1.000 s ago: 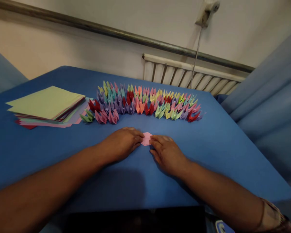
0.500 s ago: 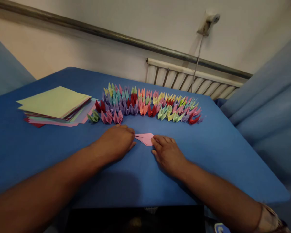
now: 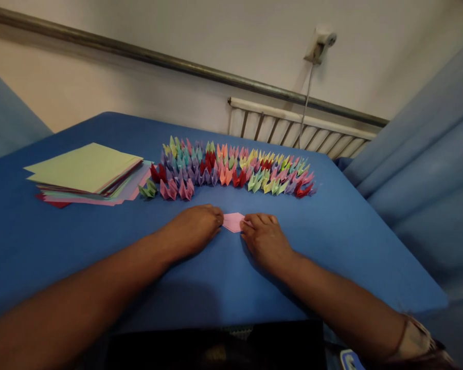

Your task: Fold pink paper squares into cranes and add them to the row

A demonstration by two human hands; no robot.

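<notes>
A small pink folded-paper piece lies on the blue bench, its ends pinched in the person's left hand and right hand, before rows of multicoloured pointed paper figures and, leftward, a yellow-topped paper stack.

The one view looks out from the person's head, facing forward and down over a blue table. It sits near enough that the forearms enter large from the lower left and lower right corners, leading to the left hand and right hand around the frame's middle. The angle is wide, taking in a wall across the top, with a pipe slanting down from upper left, and a curtain along the right edge.
</notes>
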